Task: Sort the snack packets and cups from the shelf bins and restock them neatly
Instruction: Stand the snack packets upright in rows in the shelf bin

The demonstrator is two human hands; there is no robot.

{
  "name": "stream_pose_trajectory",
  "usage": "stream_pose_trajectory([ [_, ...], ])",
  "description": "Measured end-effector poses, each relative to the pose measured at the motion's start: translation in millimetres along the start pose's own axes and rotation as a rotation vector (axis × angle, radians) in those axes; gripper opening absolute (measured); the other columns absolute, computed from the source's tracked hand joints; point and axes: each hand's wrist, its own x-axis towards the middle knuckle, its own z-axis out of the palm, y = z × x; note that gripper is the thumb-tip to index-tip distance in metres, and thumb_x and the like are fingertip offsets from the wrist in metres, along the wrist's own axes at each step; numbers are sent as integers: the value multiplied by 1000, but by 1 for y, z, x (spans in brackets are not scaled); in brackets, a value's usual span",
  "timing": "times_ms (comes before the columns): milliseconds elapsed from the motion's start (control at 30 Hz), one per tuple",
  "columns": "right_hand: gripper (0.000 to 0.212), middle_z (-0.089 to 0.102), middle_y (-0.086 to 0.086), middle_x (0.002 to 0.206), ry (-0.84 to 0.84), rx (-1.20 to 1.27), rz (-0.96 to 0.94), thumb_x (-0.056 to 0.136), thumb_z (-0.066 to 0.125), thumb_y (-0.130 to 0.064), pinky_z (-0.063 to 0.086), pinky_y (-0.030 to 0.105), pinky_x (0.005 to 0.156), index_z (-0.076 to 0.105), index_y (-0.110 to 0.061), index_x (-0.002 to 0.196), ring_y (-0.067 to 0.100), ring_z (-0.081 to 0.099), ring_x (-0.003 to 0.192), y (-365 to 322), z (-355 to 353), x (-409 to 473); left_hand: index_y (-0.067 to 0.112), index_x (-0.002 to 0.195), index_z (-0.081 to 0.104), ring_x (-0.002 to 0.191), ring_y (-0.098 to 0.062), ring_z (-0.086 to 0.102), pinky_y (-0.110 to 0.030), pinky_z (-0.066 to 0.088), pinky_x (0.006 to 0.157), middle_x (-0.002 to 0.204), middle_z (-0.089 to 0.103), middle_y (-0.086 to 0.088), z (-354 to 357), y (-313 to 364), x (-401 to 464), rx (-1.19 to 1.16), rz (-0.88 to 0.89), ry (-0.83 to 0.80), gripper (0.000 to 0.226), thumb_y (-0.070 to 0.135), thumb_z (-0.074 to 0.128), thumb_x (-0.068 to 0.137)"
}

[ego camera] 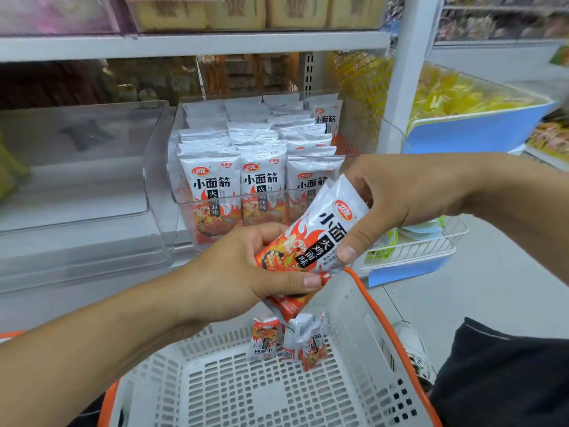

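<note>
The snack packet (314, 238) is sitting tilted in the air between the two hands, above the near rim of the white basket (271, 392) and just in front of the clear bin (181, 217) on the shelf. The right hand (397, 204) is pinching its upper part, thumb across the printed face and fingers behind. The left hand (234, 272) is gripping the lower part, thumb pressing along the bottom edge; what looks like a second packet is showing beneath it, though I cannot tell how many are in that hand.

The first risk, as I judge it, is that the slick foil is slipping out while it is passing from one hand to the other, dropping back among the loose packets (289, 340) lying against the basket's far wall. A hidden lower packet could slide free the same way.

The clear bin is already looking packed, with three upright rows of packets (258, 167) standing close together. Pushing another in at the front could be tipping the front row forward over the low wall, or creasing the packet if it is being forced at this tilt. It probably needs turning upright first.

The neighbouring empty bin (77, 167) to the left is sitting close by, so a careless reach could be landing the packet in the wrong compartment.
</note>
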Motion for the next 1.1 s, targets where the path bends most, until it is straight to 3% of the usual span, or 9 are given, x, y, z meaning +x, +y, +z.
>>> stream_pose_trajectory([
  [100, 46, 77, 9, 102, 76, 26, -37, 65, 81, -36, 53, 55, 95, 78, -7, 101, 33, 70, 103, 7, -2, 0, 6, 111, 70, 92, -24, 69, -34, 61, 78, 109, 73, -17, 5, 2, 0, -30, 7, -45, 44, 7, 78, 67],
  [200, 48, 76, 11, 104, 100, 65, -53, 70, 76, -37, 52, 59, 94, 76, -4, 104, 31, 70, 104, 15, -3, 2, 5, 103, 73, 79, -19, 68, -26, 57, 62, 98, 75, -16, 9, 3, 4, -31, 24, 16, 39, 10, 80, 64],
  [333, 38, 76, 7, 104, 103, 57, -79, 75, 82, -15, 57, 42, 92, 70, -3, 109, 26, 72, 101, 14, 0, -1, 6, 94, 74, 68, -19, 70, -34, 61, 61, 80, 75, -11, 14, 5, 13, 47, 82, 150, 33, 10, 85, 64],
  [433, 38, 78, 5, 92, 288, -90, -99, 65, 90, -16, 59, 46, 84, 72, -4, 97, 27, 74, 91, 5, -12, -9, 14, 96, 72, 69, -16, 71, -33, 60, 63, 80, 76, -4, 23, 15, 20, 71, 184, 176, 38, 21, 85, 61],
  [500, 44, 78, 1, 88, 435, -186, -108, 58, 91, -24, 60, 43, 81, 73, -8, 94, 20, 75, 85, 0, -32, -25, 25, 116, 66, 89, -8, 72, -30, 58, 82, 103, 75, 7, 18, 21, 26, 295, 344, 246, 59, 42, 84, 62],
  [600, 52, 77, -5, 87, 716, -365, -45, 50, 93, -29, 59, 39, 81, 73, -15, 96, 12, 73, 83, -3, -66, -58, 25, 143, 47, 128, -14, 51, -31, 38, 110, 141, 55, 3, -16, 30, 40, 1087, 672, 462, 77, 65, 62, 79],
  [700, 47, 73, -2, 87, 865, -601, 35, 56, 96, -24, 56, 41, 75, 72, -18, 96, 23, 69, 81, 5, -83, -61, 17, 150, 38, 138, -29, 41, -46, 33, 114, 150, 45, -8, -44, 34, 54, 1496, 638, 497, 73, 58, 42, 90],
  [833, 40, 63, 2, 85, 770, -805, 96, 62, 92, -21, 41, 33, 66, 66, -16, 91, 26, 56, 81, 31, -92, -13, 18, 152, 34, 139, -31, 41, -49, 34, 114, 153, 42, -11, -54, 21, 67, 1586, 424, 454, 69, 56, 33, 95],
  [1100, 58, 63, 10, 100, 532, -1061, 289, 58, 95, -32, 54, 36, 71, 59, -11, 98, 34, 63, 94, 61, -125, 116, 20, 152, 35, 141, -26, 39, -45, 29, 116, 154, 41, -6, -57, 14, 69, 1598, 362, 446, 64, 54, 22, 99],
])
